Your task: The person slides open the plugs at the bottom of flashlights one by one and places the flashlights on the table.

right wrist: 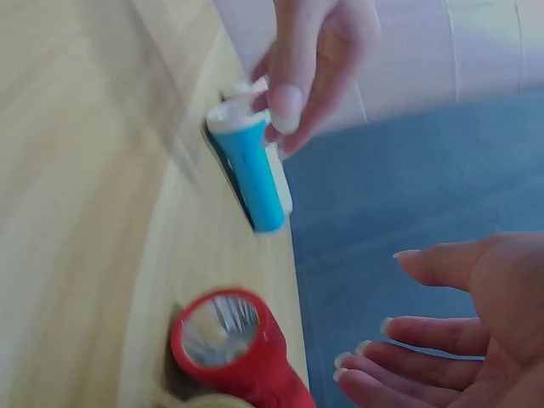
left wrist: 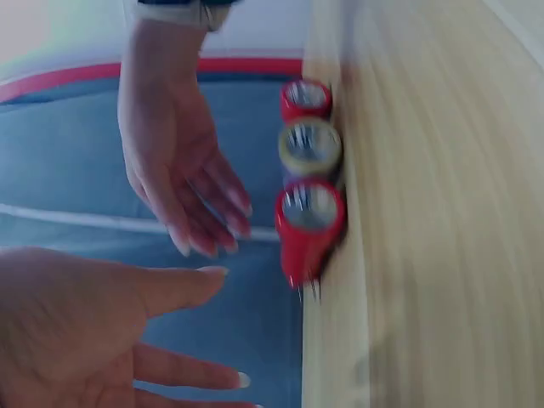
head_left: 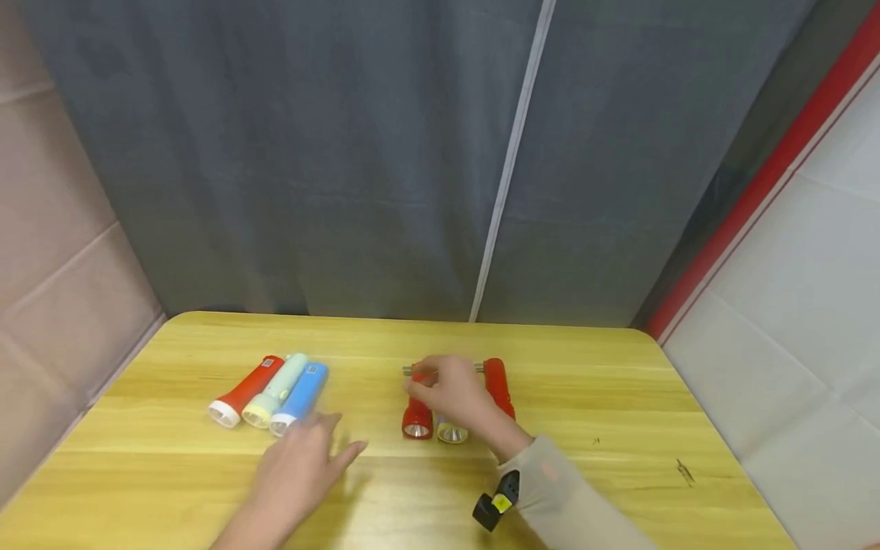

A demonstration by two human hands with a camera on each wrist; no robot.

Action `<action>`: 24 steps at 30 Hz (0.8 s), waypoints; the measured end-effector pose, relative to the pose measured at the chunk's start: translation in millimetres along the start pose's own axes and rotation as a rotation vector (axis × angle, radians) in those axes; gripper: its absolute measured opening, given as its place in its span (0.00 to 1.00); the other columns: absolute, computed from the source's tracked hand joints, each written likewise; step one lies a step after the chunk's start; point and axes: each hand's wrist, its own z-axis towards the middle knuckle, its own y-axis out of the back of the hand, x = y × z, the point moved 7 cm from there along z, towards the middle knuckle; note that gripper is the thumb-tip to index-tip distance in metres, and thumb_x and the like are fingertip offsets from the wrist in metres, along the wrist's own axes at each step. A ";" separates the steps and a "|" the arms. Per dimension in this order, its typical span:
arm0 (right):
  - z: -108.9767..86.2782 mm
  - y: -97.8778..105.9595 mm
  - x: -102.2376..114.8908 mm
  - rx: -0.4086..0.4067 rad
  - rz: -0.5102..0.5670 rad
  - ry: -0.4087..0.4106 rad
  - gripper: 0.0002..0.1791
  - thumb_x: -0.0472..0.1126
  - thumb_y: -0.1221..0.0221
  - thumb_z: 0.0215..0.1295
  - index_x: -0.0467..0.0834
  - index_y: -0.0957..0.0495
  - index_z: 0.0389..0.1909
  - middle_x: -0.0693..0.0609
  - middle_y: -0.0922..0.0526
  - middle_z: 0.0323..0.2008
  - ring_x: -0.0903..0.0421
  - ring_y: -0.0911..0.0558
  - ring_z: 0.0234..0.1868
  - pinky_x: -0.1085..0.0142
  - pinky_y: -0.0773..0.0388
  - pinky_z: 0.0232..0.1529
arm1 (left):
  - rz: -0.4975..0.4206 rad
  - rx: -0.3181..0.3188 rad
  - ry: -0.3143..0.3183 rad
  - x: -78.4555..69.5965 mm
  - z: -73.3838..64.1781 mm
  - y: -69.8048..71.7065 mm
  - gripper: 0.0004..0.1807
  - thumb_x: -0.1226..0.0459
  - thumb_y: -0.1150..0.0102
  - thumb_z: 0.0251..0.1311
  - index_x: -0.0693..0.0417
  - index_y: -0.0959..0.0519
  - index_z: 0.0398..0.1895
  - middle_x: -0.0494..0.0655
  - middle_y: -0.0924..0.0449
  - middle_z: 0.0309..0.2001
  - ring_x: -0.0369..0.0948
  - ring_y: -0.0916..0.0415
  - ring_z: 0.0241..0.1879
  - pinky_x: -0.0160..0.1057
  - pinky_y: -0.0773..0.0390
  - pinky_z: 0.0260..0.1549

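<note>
My left hand [head_left: 296, 466] hovers at the front end of a blue flashlight [head_left: 302, 393], thumb spread and nothing held. Beside that lie a pale green flashlight [head_left: 280, 388] and a red one with a white head [head_left: 250, 388]. Over a second group of flashlights is my right hand [head_left: 457, 393], its fingers loosely bent and empty in the right wrist view. This group has a red flashlight [head_left: 417, 418] on the left, a yellow-rimmed one [head_left: 452, 434] in the middle, partly hidden by the hand, and another red flashlight [head_left: 498, 382] on the right.
Everything lies on a wood-grain table [head_left: 591, 481]. Metal prongs [head_left: 479, 367] stick out at the far end of the right group. A grey curtain [head_left: 330, 168] hangs behind the table, with pale walls on both sides. A dark strap device [head_left: 498, 500] sits on the right wrist.
</note>
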 end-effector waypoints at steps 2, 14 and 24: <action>-1.5 -7.5 5.7 0.021 -0.034 0.011 0.20 0.48 0.32 0.64 0.39 0.15 0.51 0.44 0.11 0.47 0.52 0.13 0.42 0.63 0.13 0.42 | 0.030 -0.055 -0.008 10.7 -1.6 7.7 0.30 0.49 0.29 0.58 0.65 0.18 0.52 0.62 0.14 0.46 0.59 0.17 0.46 0.59 0.16 0.39; 13.0 -65.0 20.7 0.181 0.013 -0.029 0.27 0.52 0.33 0.63 0.38 0.19 0.56 0.44 0.12 0.49 0.54 0.12 0.46 0.65 0.15 0.46 | 0.153 -0.180 -0.013 48.8 8.2 27.0 0.30 0.56 0.26 0.54 0.71 0.20 0.51 0.67 0.18 0.40 0.56 0.22 0.35 0.60 0.17 0.37; 40.7 -96.6 19.8 0.234 0.089 -0.162 0.30 0.57 0.34 0.64 0.41 0.21 0.60 0.46 0.13 0.50 0.59 0.16 0.37 0.63 0.16 0.43 | 0.158 -0.124 0.029 58.9 17.0 12.7 0.30 0.53 0.28 0.57 0.73 0.22 0.47 0.63 0.21 0.33 0.52 0.26 0.30 0.56 0.17 0.30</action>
